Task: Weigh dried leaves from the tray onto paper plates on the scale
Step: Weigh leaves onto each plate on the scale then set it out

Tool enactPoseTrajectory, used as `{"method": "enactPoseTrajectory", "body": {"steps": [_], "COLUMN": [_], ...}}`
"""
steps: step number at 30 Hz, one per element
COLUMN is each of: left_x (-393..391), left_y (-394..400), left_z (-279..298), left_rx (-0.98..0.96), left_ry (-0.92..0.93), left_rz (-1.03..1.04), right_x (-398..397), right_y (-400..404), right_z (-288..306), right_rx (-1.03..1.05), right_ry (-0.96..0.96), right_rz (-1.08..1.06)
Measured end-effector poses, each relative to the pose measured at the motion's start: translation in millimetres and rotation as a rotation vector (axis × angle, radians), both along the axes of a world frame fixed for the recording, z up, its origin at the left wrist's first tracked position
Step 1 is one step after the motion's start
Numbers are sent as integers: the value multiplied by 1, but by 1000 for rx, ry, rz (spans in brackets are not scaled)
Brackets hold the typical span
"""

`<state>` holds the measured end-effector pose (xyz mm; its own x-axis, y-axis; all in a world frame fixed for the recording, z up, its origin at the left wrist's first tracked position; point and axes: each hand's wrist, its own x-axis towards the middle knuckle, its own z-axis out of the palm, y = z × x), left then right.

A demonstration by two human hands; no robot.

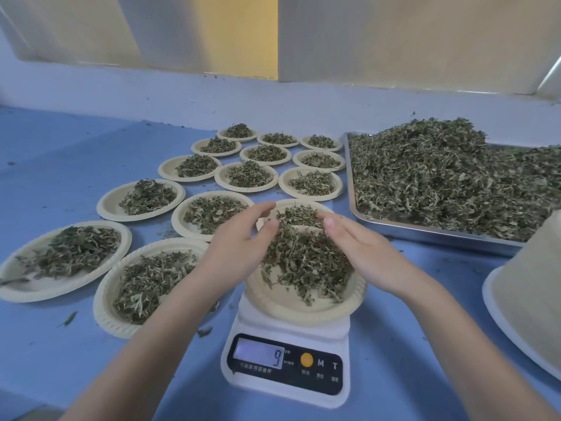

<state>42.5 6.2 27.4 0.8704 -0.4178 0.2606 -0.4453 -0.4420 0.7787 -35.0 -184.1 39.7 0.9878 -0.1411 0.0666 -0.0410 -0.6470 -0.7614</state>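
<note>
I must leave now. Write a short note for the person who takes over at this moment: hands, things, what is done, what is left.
Left hand and right hand: both open, cupped around the leaf pile on the paper plate on the scale.
Display reads 9.
Done: filled plates stand in rows to the left and behind the scale.
Tray on the right is heaped with leaves.
Left: finish this portion, set it aside, go on.

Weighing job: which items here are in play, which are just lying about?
In play: scale reading 9; paper plate on it; leaf pile; left hand and right hand around the pile; tray of leaves.
Lying about: stack of plates at right; loose leaf on table.
</note>
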Motion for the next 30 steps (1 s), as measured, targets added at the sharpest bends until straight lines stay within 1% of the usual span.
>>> {"method": "enactPoseTrajectory", "body": {"steps": [3, 8, 12, 16, 17, 19, 21, 22, 27, 30], "left_x": [3, 3, 1, 1, 1, -1, -3, -4, -11, -17], "left_y": [-1, -9, -12, -7, -6, -4, -2, -1, 6, 9], "left_z": [-3, -6, -8, -10, -11, -13, -14, -15, -20, -24], "left_rx": [-8, 10, 29, -4, -23, -96, -209, -261, -438, -507], "left_ry": [13, 38, 22, 49, 50, 57, 77, 77, 48, 37], "left_rz": [7, 2, -10, 16, 28, 62, 111, 135, 207, 226], "right_x": [2, 4, 7, 7, 7, 10, 17, 20, 40, 47], "right_y": [-4, 0, 2, -1, -2, -2, 2, 5, 29, 40], "right_z": [-1, -7, -13, -18, -18, -14, -5, 0, 19, 22], "right_rx": [-9, -87, -125, -86, -110, -273, -465, -526, -798, -872], "right_ry": [-5, -22, -47, -79, -82, -95, -109, -107, -20, -26], "right_rz": [-40, 30, 25, 5, 11, 34, 49, 49, 76, 91]}}
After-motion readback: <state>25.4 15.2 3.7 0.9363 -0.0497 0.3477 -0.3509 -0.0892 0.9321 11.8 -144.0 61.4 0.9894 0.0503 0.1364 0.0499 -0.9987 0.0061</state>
